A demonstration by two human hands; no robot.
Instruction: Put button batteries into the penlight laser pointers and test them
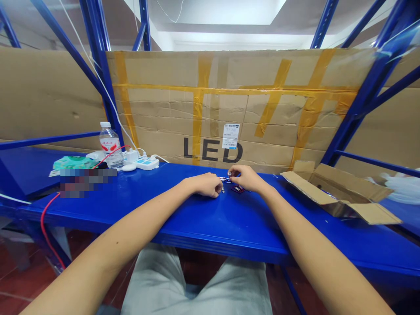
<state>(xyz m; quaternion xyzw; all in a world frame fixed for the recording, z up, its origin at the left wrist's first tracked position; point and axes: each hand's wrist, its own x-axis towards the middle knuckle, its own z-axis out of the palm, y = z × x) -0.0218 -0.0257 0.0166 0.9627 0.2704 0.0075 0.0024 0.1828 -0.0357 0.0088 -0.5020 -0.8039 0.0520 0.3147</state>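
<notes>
Both my hands rest on a blue metal shelf used as a bench. My left hand is curled shut, pinching a small metal-tipped part that pokes out to its right. My right hand is also closed in a pinch on a small silvery piece held between the two hands. A little bundle of thin red and dark wires lies on the shelf just below my right hand. What the small parts are I cannot make out.
An open cardboard box lies at the right. At the left stand a water bottle, a white power strip, a green wipes pack and a red cable. A taped cardboard sheet marked LED backs the shelf.
</notes>
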